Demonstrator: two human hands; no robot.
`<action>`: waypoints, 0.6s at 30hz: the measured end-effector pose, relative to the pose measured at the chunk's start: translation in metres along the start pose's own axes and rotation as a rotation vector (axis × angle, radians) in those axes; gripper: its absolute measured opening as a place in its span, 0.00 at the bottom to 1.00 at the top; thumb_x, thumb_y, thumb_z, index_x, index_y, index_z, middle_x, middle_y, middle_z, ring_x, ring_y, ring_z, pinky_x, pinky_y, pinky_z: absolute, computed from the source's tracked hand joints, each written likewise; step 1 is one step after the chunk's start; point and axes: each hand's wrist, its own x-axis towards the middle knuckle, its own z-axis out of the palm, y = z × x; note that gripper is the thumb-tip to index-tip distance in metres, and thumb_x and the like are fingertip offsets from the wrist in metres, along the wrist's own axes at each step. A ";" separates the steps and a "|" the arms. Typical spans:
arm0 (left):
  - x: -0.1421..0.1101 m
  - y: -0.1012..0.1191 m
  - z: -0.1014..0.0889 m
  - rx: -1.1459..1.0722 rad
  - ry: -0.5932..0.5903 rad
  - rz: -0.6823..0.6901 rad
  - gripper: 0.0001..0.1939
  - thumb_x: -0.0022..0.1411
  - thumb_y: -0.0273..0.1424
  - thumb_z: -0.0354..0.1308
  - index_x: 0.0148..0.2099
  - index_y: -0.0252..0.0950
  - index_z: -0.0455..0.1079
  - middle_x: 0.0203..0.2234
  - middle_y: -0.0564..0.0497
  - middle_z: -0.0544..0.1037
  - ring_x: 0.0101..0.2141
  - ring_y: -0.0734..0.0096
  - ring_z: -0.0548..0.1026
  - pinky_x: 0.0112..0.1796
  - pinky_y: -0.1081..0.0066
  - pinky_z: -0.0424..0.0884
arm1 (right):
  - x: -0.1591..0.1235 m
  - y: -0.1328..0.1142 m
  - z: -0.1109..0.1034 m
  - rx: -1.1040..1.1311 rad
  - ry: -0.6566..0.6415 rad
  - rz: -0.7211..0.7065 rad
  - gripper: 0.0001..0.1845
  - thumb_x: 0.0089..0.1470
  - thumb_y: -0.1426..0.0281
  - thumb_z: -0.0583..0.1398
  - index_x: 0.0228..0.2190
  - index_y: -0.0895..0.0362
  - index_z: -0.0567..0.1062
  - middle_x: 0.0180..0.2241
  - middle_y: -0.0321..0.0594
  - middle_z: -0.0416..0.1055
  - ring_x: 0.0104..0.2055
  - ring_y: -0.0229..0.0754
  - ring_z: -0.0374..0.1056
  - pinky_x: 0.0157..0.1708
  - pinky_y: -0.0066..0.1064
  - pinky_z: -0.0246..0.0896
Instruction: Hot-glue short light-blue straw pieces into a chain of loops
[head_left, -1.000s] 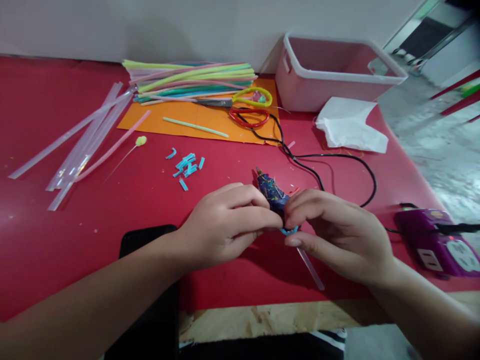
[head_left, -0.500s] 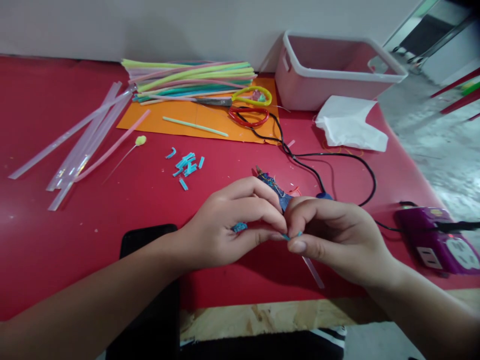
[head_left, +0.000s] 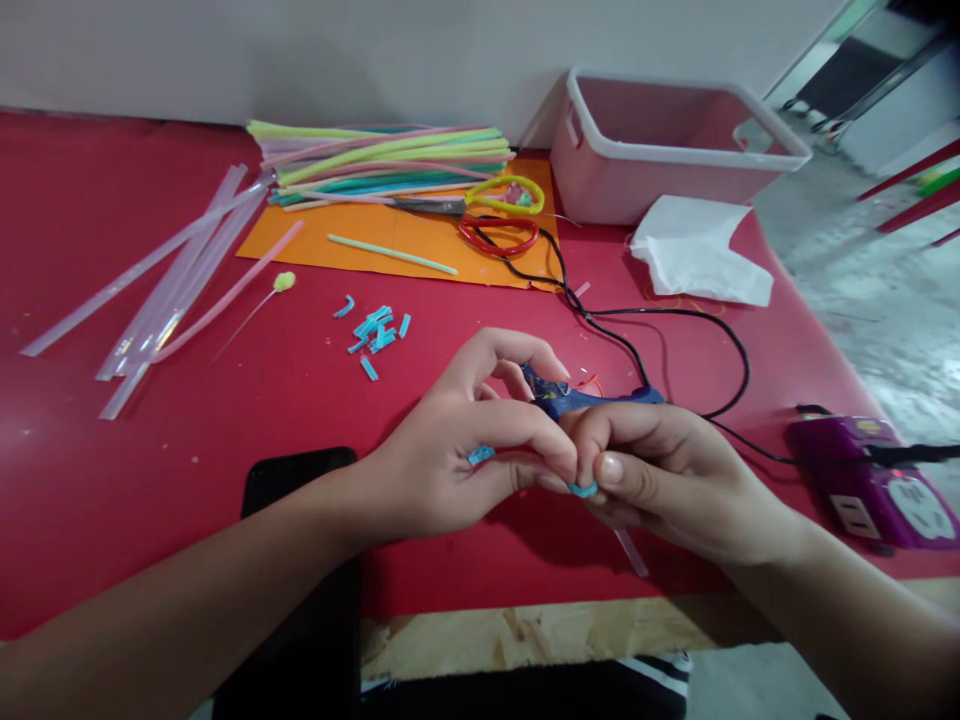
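Note:
My left hand (head_left: 465, 455) and my right hand (head_left: 679, 485) meet above the table's front part, fingertips touching. Between the thumbs and index fingers they pinch a small blue piece of pipe cleaner (head_left: 583, 490), slightly curved. Another fuzzy blue bit (head_left: 480, 455) sits in the crook of my left thumb, its rest hidden by the fingers. Just behind the hands lies a dark blue glue gun (head_left: 577, 402), partly covered by my fingers. A clear glue stick (head_left: 631, 553) shows below my right hand. Several cut blue pipe cleaner pieces (head_left: 379, 330) lie to the left.
Scissors (head_left: 501, 236) and bundled pipe cleaners (head_left: 390, 160) lie on orange card (head_left: 300, 243). Glue sticks (head_left: 180, 270) are at left, a phone (head_left: 300, 610) beneath my left forearm. A bin (head_left: 675, 180) stands behind; a purple power strip (head_left: 870, 490) is at right.
The blue piece has come into view between the fingertips, and the right fingers have closed more tightly over it. My left index knuckle and other fingers have lifted and spread.

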 end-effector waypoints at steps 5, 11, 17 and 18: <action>0.002 0.001 -0.002 -0.015 0.036 -0.011 0.05 0.60 0.24 0.67 0.33 0.40 0.76 0.47 0.46 0.69 0.45 0.65 0.71 0.43 0.66 0.76 | -0.003 0.001 -0.001 0.024 0.051 -0.013 0.11 0.61 0.64 0.61 0.33 0.57 0.79 0.26 0.35 0.69 0.20 0.28 0.57 0.16 0.20 0.50; 0.005 0.003 -0.003 0.006 0.030 -0.021 0.05 0.60 0.25 0.66 0.32 0.40 0.77 0.47 0.46 0.70 0.45 0.64 0.71 0.45 0.65 0.76 | -0.004 0.001 -0.002 -0.010 0.084 -0.017 0.09 0.57 0.63 0.65 0.32 0.56 0.79 0.24 0.33 0.66 0.19 0.27 0.56 0.15 0.20 0.50; 0.003 0.003 -0.002 -0.011 0.032 -0.033 0.03 0.61 0.27 0.66 0.33 0.38 0.77 0.47 0.46 0.69 0.46 0.66 0.71 0.49 0.66 0.73 | -0.004 0.003 0.001 -0.060 0.130 -0.060 0.07 0.57 0.65 0.65 0.32 0.56 0.78 0.24 0.32 0.67 0.20 0.27 0.57 0.17 0.20 0.51; 0.003 0.003 -0.002 -0.009 0.031 -0.040 0.03 0.61 0.27 0.66 0.34 0.37 0.77 0.47 0.46 0.68 0.47 0.66 0.71 0.50 0.66 0.73 | -0.004 0.002 0.002 -0.073 0.142 -0.071 0.07 0.57 0.65 0.65 0.32 0.56 0.78 0.23 0.31 0.66 0.20 0.27 0.56 0.17 0.20 0.51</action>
